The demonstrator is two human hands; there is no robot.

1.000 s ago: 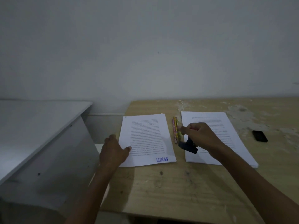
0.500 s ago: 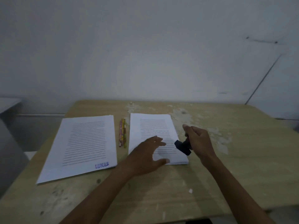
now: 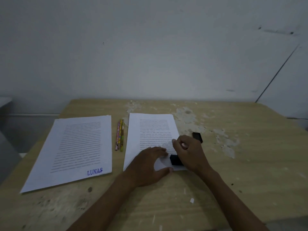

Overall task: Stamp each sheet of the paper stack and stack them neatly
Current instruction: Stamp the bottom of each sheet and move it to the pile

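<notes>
Wooden table (image 3: 233,189), right hand (image 3: 190,152) grip clamped on stamp (image 3: 175,160), left hand (image 3: 148,167) flat on paper stack (image 3: 150,130)

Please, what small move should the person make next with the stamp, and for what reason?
Probably lift the stamp straight up off the right stack. The right hand grips it with its base down on the sheet's lower right corner, while the left hand rests flat on the paper. That matches where the blue LUNAS mark sits on the left stack.
</notes>
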